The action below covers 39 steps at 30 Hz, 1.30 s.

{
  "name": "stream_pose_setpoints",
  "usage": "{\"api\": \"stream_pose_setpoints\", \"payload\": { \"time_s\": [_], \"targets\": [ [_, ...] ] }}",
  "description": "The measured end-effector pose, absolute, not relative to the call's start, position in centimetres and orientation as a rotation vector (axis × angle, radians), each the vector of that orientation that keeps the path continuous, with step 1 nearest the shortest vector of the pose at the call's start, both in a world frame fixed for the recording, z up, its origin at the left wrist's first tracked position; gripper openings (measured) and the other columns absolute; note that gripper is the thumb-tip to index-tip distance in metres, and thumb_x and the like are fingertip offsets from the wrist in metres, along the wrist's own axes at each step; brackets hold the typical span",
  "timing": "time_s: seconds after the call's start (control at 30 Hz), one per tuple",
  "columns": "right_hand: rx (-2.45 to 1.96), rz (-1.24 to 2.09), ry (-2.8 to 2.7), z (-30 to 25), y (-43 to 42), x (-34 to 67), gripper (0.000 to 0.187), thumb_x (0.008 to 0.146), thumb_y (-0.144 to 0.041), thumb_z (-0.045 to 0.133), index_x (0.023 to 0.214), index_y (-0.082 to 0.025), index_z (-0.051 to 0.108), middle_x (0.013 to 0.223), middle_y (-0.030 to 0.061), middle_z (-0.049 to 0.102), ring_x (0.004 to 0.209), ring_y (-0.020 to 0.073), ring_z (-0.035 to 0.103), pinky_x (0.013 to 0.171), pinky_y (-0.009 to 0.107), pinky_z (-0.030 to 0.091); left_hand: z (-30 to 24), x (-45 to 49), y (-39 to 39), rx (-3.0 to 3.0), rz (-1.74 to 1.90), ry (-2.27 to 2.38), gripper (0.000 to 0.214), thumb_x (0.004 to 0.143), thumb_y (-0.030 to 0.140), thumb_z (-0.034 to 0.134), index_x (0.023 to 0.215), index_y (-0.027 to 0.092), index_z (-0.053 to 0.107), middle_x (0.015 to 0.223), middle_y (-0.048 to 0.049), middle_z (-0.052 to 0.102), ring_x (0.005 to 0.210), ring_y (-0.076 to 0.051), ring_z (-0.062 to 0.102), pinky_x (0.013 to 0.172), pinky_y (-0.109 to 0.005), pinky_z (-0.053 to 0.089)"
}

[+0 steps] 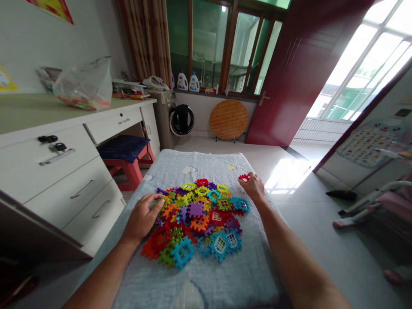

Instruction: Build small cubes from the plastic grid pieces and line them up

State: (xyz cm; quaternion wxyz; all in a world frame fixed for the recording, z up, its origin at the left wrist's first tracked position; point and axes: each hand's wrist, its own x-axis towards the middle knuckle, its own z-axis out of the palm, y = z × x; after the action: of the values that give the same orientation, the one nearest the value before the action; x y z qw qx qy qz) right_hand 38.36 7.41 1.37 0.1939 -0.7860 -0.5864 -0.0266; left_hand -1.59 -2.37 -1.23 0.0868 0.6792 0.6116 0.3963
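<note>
Two forearms (296,253) come in over the near part of the cloth-covered table (222,287). The right hand (253,186) pinches a red piece (243,178) between thumb and fingertips at the right edge, toward the far right corner, apart from the pile (196,210) of notched plastic pieces. Near the left edge, the left hand (141,216) has its fingers bent and its thumb a little apart, at the pile's left flank; whether it grips a piece, I cannot tell.

The pile takes up the table's middle, blue pieces (183,253) foremost on its near side. Strips of cloth show between it and the far edge, along the right edge, and toward the near edge.

Past the left edge, a stool (125,150) and white drawers (80,189) stand close; past the right, pale floor (309,223) opens out. Beyond the far edge, more floor leads to a round wooden board (229,120) and a dark red door (289,64).
</note>
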Motion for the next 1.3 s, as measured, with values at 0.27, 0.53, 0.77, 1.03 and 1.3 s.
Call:
{"api": "stream_pose_setpoints", "payload": {
  "time_s": [0.27,0.53,0.77,1.03,1.3],
  "targets": [
    [-2.263,-0.106,-1.648,-0.9,7.6,38.6,0.051,0.076,-0.055,0.056,0.115,-0.022,0.059,0.113,0.0102,0.060,0.106,0.0267,0.052,0.087,0.035,0.038,-1.8,-1.8,-2.1,2.011,1.138,1.849,0.039,0.084,0.054,0.047,0.097,0.021,0.064,0.104,-0.0059,0.067,0.102,-0.023,0.062,0.097,-0.035,0.045],
    [-2.248,-0.087,-1.580,-1.3,8.0,38.3,0.049,0.076,-0.049,0.058,0.115,-0.020,0.058,0.111,0.0126,0.060,0.107,0.0283,0.051,0.087,0.037,0.037,-1.3,-1.9,-2.4,1.984,1.146,1.862,0.040,0.083,0.055,0.047,0.097,0.021,0.064,0.102,-0.0059,0.068,0.100,-0.024,0.062,0.097,-0.037,0.046],
    [-2.293,-0.067,-1.602,-1.7,7.7,38.6,0.045,0.075,-0.051,0.057,0.107,-0.020,0.061,0.105,0.0112,0.062,0.102,0.0278,0.053,0.085,0.036,0.038,-1.7,-2.0,-2.1,2.001,1.118,1.837,0.040,0.084,0.054,0.047,0.099,0.022,0.063,0.105,-0.0055,0.067,0.104,-0.024,0.061,0.099,-0.037,0.044],
    [-2.281,-0.073,-1.512,-0.6,10.2,39.7,0.043,0.074,-0.044,0.059,0.109,-0.018,0.059,0.102,0.0109,0.063,0.097,0.0260,0.058,0.083,0.033,0.040,-1.9,-2.0,-2.1,2.013,1.131,1.836,0.038,0.084,0.054,0.047,0.100,0.022,0.063,0.106,-0.0056,0.067,0.104,-0.024,0.061,0.099,-0.037,0.045],
    [-2.292,-0.037,-1.477,-0.6,12.8,38.8,0.045,0.075,-0.046,0.059,0.109,-0.017,0.059,0.107,0.0138,0.062,0.103,0.0281,0.055,0.085,0.037,0.039,-1.6,-1.9,-2.4,1.983,1.134,1.864,0.039,0.083,0.055,0.047,0.098,0.023,0.064,0.106,-0.0045,0.067,0.104,-0.024,0.062,0.098,-0.037,0.046]
  ]
}}
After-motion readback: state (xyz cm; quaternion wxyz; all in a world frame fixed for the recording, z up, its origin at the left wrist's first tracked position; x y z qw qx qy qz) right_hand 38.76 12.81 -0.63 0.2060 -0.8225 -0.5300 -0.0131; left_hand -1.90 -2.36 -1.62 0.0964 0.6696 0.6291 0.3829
